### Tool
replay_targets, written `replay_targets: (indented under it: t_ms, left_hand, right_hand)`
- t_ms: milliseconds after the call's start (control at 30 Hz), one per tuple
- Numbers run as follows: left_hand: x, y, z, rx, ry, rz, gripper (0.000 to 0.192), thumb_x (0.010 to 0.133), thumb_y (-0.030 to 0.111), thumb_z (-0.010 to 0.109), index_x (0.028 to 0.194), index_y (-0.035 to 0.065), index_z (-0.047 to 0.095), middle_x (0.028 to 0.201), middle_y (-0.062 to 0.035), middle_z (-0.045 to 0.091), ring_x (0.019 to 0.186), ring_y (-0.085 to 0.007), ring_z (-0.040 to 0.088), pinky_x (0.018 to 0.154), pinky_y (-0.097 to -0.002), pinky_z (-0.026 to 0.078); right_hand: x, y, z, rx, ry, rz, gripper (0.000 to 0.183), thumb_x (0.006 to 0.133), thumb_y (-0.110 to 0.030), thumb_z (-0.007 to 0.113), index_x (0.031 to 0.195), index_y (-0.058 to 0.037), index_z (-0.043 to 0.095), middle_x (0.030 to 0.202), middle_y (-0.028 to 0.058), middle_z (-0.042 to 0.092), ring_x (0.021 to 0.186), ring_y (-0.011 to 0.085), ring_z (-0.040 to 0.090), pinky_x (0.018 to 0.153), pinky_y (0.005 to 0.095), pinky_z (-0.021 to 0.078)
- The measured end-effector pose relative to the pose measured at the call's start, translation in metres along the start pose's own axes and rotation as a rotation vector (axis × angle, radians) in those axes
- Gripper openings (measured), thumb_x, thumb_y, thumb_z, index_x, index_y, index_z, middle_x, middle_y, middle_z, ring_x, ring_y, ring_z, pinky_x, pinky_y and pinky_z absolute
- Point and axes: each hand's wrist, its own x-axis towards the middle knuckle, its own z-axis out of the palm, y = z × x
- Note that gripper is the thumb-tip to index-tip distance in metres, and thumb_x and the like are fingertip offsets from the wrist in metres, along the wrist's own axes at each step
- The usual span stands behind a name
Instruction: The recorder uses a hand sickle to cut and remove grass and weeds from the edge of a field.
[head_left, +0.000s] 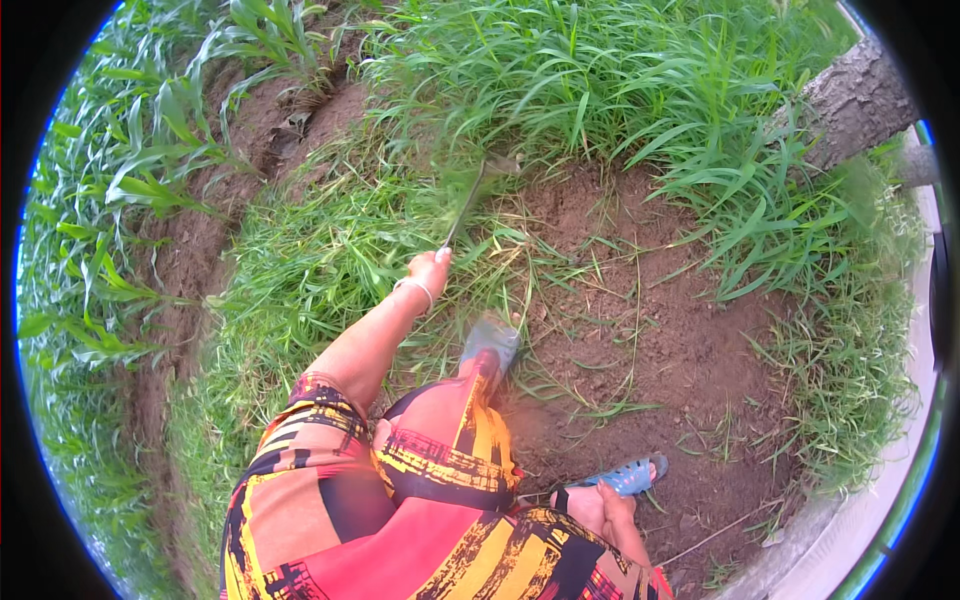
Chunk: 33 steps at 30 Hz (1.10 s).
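Note:
My left hand (430, 274), with a pale bracelet at the wrist, grips a hand hoe or sickle (468, 202) with a thin dark shaft. Its angled blade reaches to the edge of tall green grass (600, 82), and motion blur hides its exact shape. Cut grass (360, 247) lies in a loose heap beneath and left of the tool. Low at the right, my right hand (618, 510) rests by my lower leg, just behind a blue sandal (626, 475); its fingers are partly hidden. A second sandal (491, 339) stands near the cut grass.
Young maize plants (150, 187) grow along the left beside a strip of bare soil (180, 277). A leaning tree trunk (859, 101) rises at the upper right. Brown earth (675, 360) with scattered blades lies before me, and a pale concrete edge (892, 465) curves along the right.

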Motion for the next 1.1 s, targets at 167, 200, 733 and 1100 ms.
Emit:
replay_targets:
  t_ms: [167,200,733,1100]
  left_hand:
    - [0.012,0.048,-0.010,-0.687,-0.021,-0.081,0.051,0.090,0.048,0.040,0.081,0.0029,0.060,0.066,-0.0148,0.058,0.062,-0.0317,0.054,0.062,-0.0396,0.043]
    - [0.017,0.063,-0.009,-0.902,-0.053,-0.139,0.052,0.090,0.050,0.039,0.079,0.0031,0.059,0.062,-0.0122,0.056,0.057,-0.0295,0.051,0.059,-0.0379,0.042]
    - [0.019,0.066,-0.018,-0.549,-0.075,0.343,0.049,0.091,0.044,0.038,0.074,0.0007,0.053,0.061,-0.0156,0.053,0.047,-0.0260,0.052,0.050,-0.0392,0.044]
    - [-0.002,0.025,0.032,-0.392,-0.274,-0.073,0.043,0.091,0.043,0.042,0.083,0.0031,0.056,0.066,-0.0129,0.056,0.065,-0.0286,0.057,0.058,-0.0381,0.045]
  right_hand:
    - [-0.002,-0.001,-0.001,-0.022,0.013,-0.002,0.048,0.064,-0.024,0.079,0.097,0.0069,0.063,0.092,0.0144,0.065,0.086,0.0216,0.061,0.080,0.0341,0.0461]
    - [0.000,-0.001,-0.001,-0.023,0.012,-0.005,0.048,0.064,-0.024,0.079,0.097,0.0069,0.063,0.092,0.0144,0.065,0.086,0.0216,0.061,0.080,0.0341,0.0461]
    - [-0.041,-0.039,0.004,0.139,0.023,0.098,0.049,0.067,-0.014,0.077,0.107,0.0075,0.057,0.101,0.0147,0.062,0.088,0.0212,0.059,0.079,0.0336,0.0466]
    - [0.001,0.001,-0.002,-0.030,0.023,0.053,0.051,0.065,-0.024,0.078,0.101,0.0081,0.061,0.098,0.0154,0.064,0.087,0.0207,0.060,0.080,0.0337,0.0466]
